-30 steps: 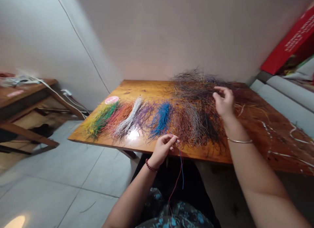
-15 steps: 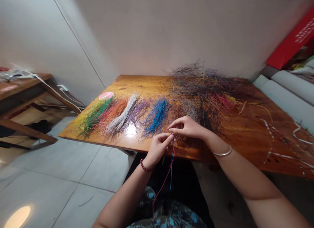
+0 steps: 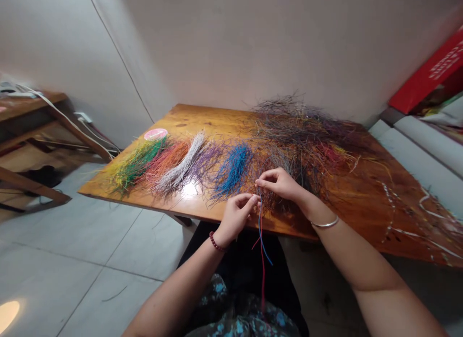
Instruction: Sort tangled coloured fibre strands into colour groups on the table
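Tabletop [image 3: 208, 120] is glossy wood; bangle [image 3: 326, 224], shiny metal; blue strand [image 3: 265, 252], smooth.

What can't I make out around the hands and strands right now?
All in the head view:
Lower end of the red strand: blurred against the patterned clothing.
How it and the blue strand lie in the left hand: fingers cover them.
Whether the right hand pinches anything: too small.
Red box: cut off by right edge.

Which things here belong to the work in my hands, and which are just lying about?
In the work:
blue strand and red strand, hanging from your left hand
right hand, close above it
blue bundle and white bundle, probably strand stock

Apparently just lying about:
pink oval disc
red box with white lettering
thin dark scrap on the floor
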A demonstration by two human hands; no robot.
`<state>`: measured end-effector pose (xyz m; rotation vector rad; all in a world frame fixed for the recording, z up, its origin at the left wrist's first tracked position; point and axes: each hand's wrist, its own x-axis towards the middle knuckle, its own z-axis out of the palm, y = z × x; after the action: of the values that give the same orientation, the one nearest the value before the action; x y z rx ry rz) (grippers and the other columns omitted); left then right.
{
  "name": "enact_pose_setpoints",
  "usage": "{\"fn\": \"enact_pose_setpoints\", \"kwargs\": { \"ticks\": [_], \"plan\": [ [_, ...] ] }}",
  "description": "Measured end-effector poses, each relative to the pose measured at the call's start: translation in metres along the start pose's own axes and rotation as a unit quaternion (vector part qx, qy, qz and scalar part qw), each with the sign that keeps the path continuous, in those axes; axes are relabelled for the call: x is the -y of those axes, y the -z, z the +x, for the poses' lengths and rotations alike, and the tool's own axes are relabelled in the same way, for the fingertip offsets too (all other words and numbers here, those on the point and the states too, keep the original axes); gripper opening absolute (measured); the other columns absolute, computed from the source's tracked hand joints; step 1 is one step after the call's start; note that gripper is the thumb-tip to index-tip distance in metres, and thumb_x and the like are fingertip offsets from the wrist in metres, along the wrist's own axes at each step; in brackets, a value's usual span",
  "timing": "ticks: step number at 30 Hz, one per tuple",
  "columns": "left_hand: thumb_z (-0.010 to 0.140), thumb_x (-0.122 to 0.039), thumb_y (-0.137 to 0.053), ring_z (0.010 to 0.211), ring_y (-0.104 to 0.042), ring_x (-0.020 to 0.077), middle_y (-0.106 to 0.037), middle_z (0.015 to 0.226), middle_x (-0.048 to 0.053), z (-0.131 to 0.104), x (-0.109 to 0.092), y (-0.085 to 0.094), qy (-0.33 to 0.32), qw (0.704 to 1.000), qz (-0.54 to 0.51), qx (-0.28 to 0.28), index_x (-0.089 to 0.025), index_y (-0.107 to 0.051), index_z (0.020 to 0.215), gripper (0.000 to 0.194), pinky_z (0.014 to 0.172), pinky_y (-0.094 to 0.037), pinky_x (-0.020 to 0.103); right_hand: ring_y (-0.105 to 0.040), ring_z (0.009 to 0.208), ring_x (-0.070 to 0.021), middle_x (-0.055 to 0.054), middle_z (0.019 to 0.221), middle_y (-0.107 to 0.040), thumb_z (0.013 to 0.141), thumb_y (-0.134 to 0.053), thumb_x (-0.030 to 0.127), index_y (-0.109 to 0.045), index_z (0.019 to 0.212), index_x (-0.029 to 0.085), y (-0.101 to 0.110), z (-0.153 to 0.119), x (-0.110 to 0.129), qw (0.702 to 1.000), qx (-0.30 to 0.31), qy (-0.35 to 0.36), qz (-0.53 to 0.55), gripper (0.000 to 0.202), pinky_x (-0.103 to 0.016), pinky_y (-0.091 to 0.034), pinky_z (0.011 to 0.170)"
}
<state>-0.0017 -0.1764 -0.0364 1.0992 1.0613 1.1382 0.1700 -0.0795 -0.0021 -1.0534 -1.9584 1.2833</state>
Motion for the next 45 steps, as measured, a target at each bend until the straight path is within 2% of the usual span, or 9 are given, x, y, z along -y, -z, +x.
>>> {"fn": "enact_pose_setpoints", "kwargs": {
  "ticks": [6,10,15,20,24,30,35,40,45],
  "plan": [
    [0.083,-0.057,-0.070,0.063,-0.053,0.0102,-0.072,0.090,0.009,-0.026,-0.018,0.024,0.049,0.998,0.023,0.012,-0.013,-0.075,0.093,0.045,0.049,-0.037,0.018,-0.053,0.052,-0.0116,-0.002,0.057,-0.063,0.075,-0.077,0.051,-0.073,0.072,0.014,0.000,0.001,0.000,0.999,-0.033,-0.007,0.018,0.038,-0.026,-0.040,0.054],
    [0.084,-0.056,-0.070,0.062,-0.051,0.0113,-0.073,0.086,0.009,-0.062,-0.044,0.069,0.031,0.993,0.099,-0.061,-0.015,-0.076,0.092,0.043,0.050,-0.036,0.019,-0.053,0.052,-0.0114,-0.002,0.056,-0.062,0.077,-0.075,0.052,-0.074,0.074,0.014,0.006,0.000,-0.004,0.997,-0.072,-0.002,0.027,0.039,-0.026,-0.041,0.054],
    [0.081,-0.056,-0.073,0.055,-0.045,0.0102,-0.072,0.083,0.007,-0.100,-0.066,0.130,-0.002,0.970,0.156,-0.185,-0.017,-0.078,0.098,0.043,0.048,-0.036,0.021,-0.047,0.048,-0.0086,-0.002,0.059,-0.061,0.069,-0.078,0.058,-0.073,0.073,0.013,0.014,0.015,-0.002,0.972,-0.218,-0.012,0.087,0.045,-0.025,-0.039,0.049],
    [0.080,-0.056,-0.073,0.057,-0.050,0.0110,-0.071,0.080,0.007,-0.106,-0.072,0.156,-0.004,0.964,0.155,-0.218,-0.016,-0.078,0.100,0.044,0.048,-0.037,0.019,-0.045,0.047,-0.0090,-0.004,0.060,-0.064,0.071,-0.074,0.057,-0.074,0.071,0.012,0.003,0.060,0.018,0.972,-0.232,-0.015,0.020,0.045,-0.025,-0.037,0.048],
    [0.079,-0.056,-0.076,0.055,-0.045,0.0077,-0.072,0.084,0.008,-0.098,-0.067,0.159,-0.009,0.968,0.116,-0.224,-0.015,-0.077,0.101,0.047,0.048,-0.036,0.017,-0.056,0.054,-0.0149,-0.007,0.062,-0.070,0.079,-0.068,0.045,-0.076,0.066,0.015,-0.013,0.098,0.024,0.967,-0.197,-0.033,-0.157,0.033,-0.027,-0.039,0.055],
    [0.078,-0.058,-0.075,0.062,-0.054,0.0107,-0.073,0.088,0.010,-0.090,-0.061,0.153,-0.005,0.966,0.104,-0.235,-0.014,-0.077,0.103,0.051,0.049,-0.038,0.018,-0.067,0.070,-0.0253,-0.013,0.078,-0.076,0.082,-0.066,0.053,-0.080,0.071,0.021,-0.016,0.109,0.029,0.870,-0.159,-0.080,-0.460,0.036,-0.031,-0.039,0.060],
    [0.080,-0.060,-0.071,0.066,-0.060,0.0151,-0.075,0.090,0.010,-0.084,-0.077,0.160,-0.020,0.951,0.197,-0.236,-0.015,-0.078,0.099,0.049,0.051,-0.041,0.021,-0.067,0.068,-0.0234,-0.010,0.073,-0.075,0.088,-0.054,0.059,-0.083,0.080,0.021,0.029,0.079,0.022,0.897,-0.248,-0.046,-0.364,0.049,-0.031,-0.038,0.059],
    [0.081,-0.056,-0.069,0.083,-0.067,0.0216,-0.077,0.090,0.008,-0.038,-0.120,0.208,-0.069,0.902,0.363,-0.222,-0.017,-0.078,0.091,0.041,0.072,-0.047,0.025,-0.055,0.050,-0.0167,-0.010,0.064,-0.070,0.086,-0.056,0.051,-0.081,0.088,0.011,0.088,0.035,-0.025,0.898,-0.387,-0.037,-0.206,0.047,-0.030,-0.039,0.053],
    [0.082,-0.047,-0.065,0.075,-0.063,0.0222,-0.076,0.082,0.008,0.058,-0.151,0.272,0.018,0.768,0.606,-0.207,-0.017,-0.079,0.081,0.033,0.067,-0.039,0.027,-0.057,0.051,-0.0190,-0.010,0.059,-0.066,0.088,-0.051,0.054,-0.079,0.082,0.011,0.102,0.012,-0.055,0.867,-0.461,-0.032,-0.183,0.052,-0.031,-0.041,0.055]
  ]
}}
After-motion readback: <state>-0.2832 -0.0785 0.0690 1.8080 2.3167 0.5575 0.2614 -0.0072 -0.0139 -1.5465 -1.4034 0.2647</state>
